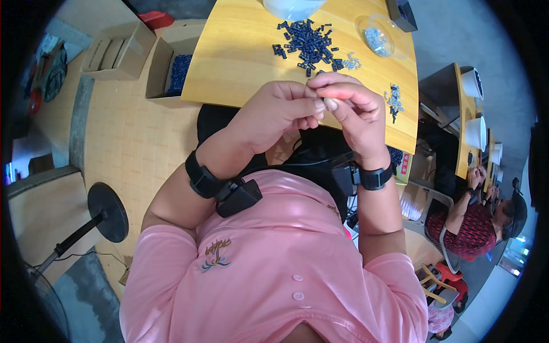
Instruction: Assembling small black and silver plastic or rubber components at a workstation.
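Observation:
My left hand (284,107) and my right hand (353,107) meet above the near edge of the wooden table (246,51). Thumbs and fingers of both are pinched together around something small, mostly hidden; only a dark speck shows between the fingertips. Just beyond them lies a heap of small black plastic parts (311,44). Beside the heap is a little scatter of tiny pale pieces (351,61). To the right, a small pile of silvery pieces (393,98) rests near the table's edge, with a black part at its near end.
A clear round dish (360,26) holds silvery pieces at the far right, near a dark box (402,14). A white tub (293,8) stands at the back. Cardboard boxes (163,94) sit on the left, and a black fan (107,212) lower left. Another person (466,231) works at the right.

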### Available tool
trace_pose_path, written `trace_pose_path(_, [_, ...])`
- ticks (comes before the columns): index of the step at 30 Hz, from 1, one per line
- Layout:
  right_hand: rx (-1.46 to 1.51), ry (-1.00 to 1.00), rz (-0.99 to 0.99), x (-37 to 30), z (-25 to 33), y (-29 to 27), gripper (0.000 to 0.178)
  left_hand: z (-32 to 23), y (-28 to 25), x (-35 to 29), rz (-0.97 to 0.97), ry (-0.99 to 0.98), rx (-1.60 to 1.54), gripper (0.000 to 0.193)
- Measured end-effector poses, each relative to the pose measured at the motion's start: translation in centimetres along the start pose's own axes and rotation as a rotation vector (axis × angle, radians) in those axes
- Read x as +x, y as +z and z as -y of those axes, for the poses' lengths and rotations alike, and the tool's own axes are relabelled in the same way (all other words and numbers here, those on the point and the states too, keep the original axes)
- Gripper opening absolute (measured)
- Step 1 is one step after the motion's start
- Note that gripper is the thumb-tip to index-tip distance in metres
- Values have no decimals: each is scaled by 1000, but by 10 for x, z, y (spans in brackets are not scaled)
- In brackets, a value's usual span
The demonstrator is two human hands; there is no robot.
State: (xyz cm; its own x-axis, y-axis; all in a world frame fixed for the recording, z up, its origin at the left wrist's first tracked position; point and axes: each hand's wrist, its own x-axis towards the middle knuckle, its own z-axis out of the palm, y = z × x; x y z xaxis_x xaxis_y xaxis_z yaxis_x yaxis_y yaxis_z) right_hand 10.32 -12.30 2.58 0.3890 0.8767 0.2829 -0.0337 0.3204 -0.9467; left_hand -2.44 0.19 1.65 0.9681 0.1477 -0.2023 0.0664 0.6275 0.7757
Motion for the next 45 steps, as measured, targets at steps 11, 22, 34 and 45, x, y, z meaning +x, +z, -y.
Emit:
trace_pose_path(11, [-237,-30,-220,2,3,15,12,-4,1,2,-22,89,21,17])
trace_pose_path(22, [53,168,-271,-1,16,4,16,-8,6,0,-5,156,185,22])
trace_pose_path(34, [40,120,-414,-12,30,19,15,-12,9,-5,-93,251,396,18])
trace_pose_path(45, [-122,55,-498,-11,27,30,13,-8,12,-6,-108,413,366,18])
